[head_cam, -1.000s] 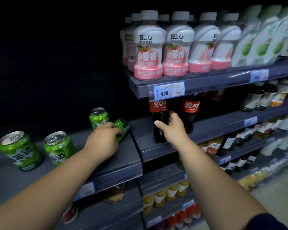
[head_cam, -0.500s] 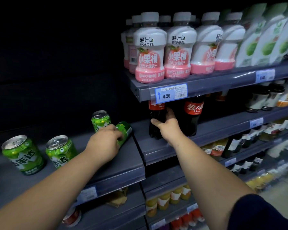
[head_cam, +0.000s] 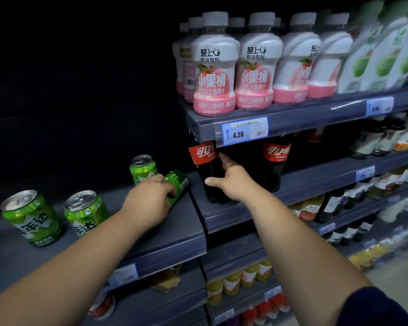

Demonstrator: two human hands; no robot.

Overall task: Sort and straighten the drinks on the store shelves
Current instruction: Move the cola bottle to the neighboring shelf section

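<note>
Gripping the tipped green can (head_cam: 178, 183) with our left hand (head_cam: 149, 200), fingers curled over its near end. It lies on its side at the right end of the left shelf (head_cam: 170, 234), just beside an upright green can (head_cam: 143, 168). Meanwhile our right hand (head_cam: 233, 182) is spread and holds nothing: index fingertip against the cola bottle (head_cam: 205, 161) just under its red label, thumb out toward the bottle's lower body. That bottle stands at the left end of the next shelf bay, under the price tag (head_cam: 244, 131), apart from a second cola bottle (head_cam: 276, 158). Risks as we see them: a one-finger push high on a tall bottle can tip it rather than slide it, and it sits near the shelf's front corner, so a topple likely goes off the edge. Standing the can up one-handed without watching could knock its upright neighbour. Both arms working at once splits our attention. Can't tell whether the can is dented.
</note>
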